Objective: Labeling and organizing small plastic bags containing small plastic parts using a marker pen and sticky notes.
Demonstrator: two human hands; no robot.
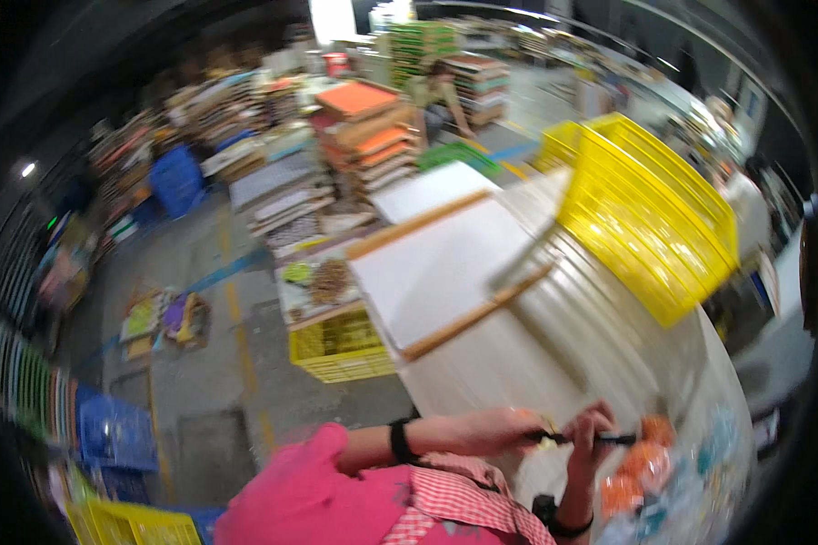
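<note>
My left hand (514, 427) reaches in over the table from the left, blurred, its fingers closed. Something small and pale shows at its fingertips, too smeared to name. Close beside it, my right hand (591, 429) is closed around a thin black stick-shaped tool (622, 440). That tool's other end runs toward the left hand. Orange pieces (641, 468), seemingly in clear plastic, lie just right of the right hand.
A large yellow plastic crate (645, 213) stands tilted in view on the pale table cover (491, 386). Left of it lies a white board with wooden side strips (445, 272). Another yellow crate (341, 350), stacked trays (359, 100) and a seated person (441, 100) are beyond.
</note>
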